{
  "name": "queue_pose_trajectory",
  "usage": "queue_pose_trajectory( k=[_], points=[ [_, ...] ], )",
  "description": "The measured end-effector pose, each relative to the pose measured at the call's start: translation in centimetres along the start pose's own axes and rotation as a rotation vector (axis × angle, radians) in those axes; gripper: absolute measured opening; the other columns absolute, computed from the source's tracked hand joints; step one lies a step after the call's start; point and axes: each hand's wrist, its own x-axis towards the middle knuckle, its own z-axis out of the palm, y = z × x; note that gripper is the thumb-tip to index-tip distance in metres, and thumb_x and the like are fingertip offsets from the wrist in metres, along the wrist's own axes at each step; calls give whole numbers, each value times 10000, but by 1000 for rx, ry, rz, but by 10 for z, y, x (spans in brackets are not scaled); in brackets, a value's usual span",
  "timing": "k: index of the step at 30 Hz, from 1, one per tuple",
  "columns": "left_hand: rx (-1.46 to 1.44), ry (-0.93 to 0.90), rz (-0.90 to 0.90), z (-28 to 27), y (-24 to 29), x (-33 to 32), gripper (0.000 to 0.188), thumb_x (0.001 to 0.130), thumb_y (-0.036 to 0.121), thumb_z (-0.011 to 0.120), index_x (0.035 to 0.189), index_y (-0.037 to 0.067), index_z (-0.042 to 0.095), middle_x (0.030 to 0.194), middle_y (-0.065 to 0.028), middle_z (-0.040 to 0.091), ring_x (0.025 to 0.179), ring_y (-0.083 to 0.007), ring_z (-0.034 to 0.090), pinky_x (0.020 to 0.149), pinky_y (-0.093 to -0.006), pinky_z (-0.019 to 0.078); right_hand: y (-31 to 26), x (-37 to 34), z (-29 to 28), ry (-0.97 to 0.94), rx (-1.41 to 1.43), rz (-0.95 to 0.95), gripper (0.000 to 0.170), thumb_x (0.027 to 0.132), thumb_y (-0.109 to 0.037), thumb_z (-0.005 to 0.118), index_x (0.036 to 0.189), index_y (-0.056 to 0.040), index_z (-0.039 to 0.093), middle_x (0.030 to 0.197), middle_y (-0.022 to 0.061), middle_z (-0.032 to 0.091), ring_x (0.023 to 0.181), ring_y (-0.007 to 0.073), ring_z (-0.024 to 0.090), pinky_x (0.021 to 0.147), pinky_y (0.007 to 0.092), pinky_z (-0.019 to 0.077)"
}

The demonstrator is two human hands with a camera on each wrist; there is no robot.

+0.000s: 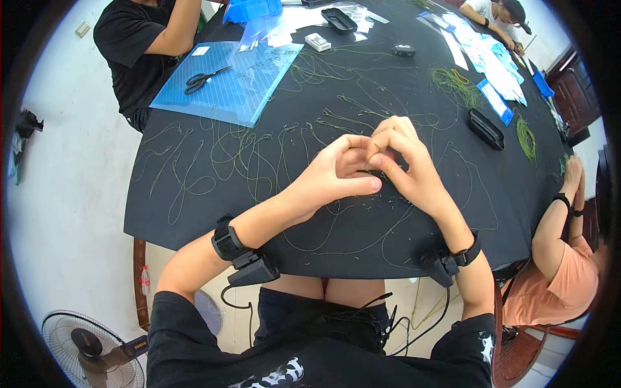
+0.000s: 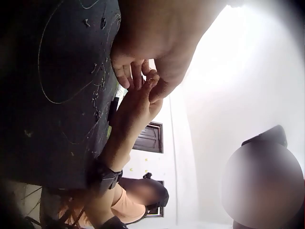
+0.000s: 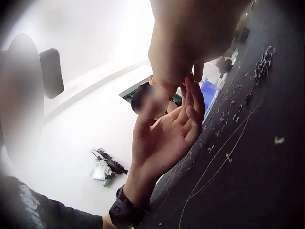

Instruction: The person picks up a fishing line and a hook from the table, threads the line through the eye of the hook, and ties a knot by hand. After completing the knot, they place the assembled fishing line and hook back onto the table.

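Both hands meet above the black table (image 1: 310,249). My right hand (image 1: 407,165) has its thumb and index finger curled together, pinching a small thin thing (image 1: 368,164) mostly hidden by the fingertips; I cannot tell its kind. Close against those fingertips is my left hand (image 1: 343,171), its palm facing the right hand. The left fingers are relaxed and lightly bent, with the thumb (image 3: 144,117) stretched out apart from them. Below the hands lie small dark bits (image 3: 259,69) and loose thin green lines (image 1: 323,239).
More green lines (image 1: 242,152) spread to the left, with a coil (image 1: 526,139) at right. Scissors (image 1: 206,80) lie on a blue sheet (image 1: 246,97). Black trays (image 1: 485,129), a white box (image 1: 317,42) and papers stand farther back. Other people sit around the table.
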Motion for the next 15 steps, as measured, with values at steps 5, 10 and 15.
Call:
queue_pose_trajectory(
  k=[5, 10, 15],
  points=[
    [-76, -57, -68, -2, -2, 2, 415, 909, 168, 561, 1251, -9, 406, 1153, -109, 525, 1093, -183, 538, 961, -346, 440, 2, 0, 6, 65, -20, -79, 77, 784, -47, 629, 825, -51, 564, 857, 71, 510, 860, 234, 471, 773, 331, 396],
    [-55, -90, -20, -6, -3, 3, 370, 925, 186, 496, 1231, -6, 418, 1098, -98, 523, 1010, -178, 560, 922, -339, 450, 1, -1, 8, 59, -18, -72, 72, 790, -41, 617, 829, -52, 558, 854, 78, 507, 854, 239, 468, 782, 339, 395],
    [-94, -81, -73, -6, -4, 3, 351, 925, 210, 468, 1214, 14, 425, 978, -67, 529, 828, -115, 517, 770, -282, 435, 1, -2, 6, 75, -40, -52, 65, 796, -50, 613, 838, -49, 564, 853, 76, 514, 857, 240, 472, 783, 337, 396]
  ],
)
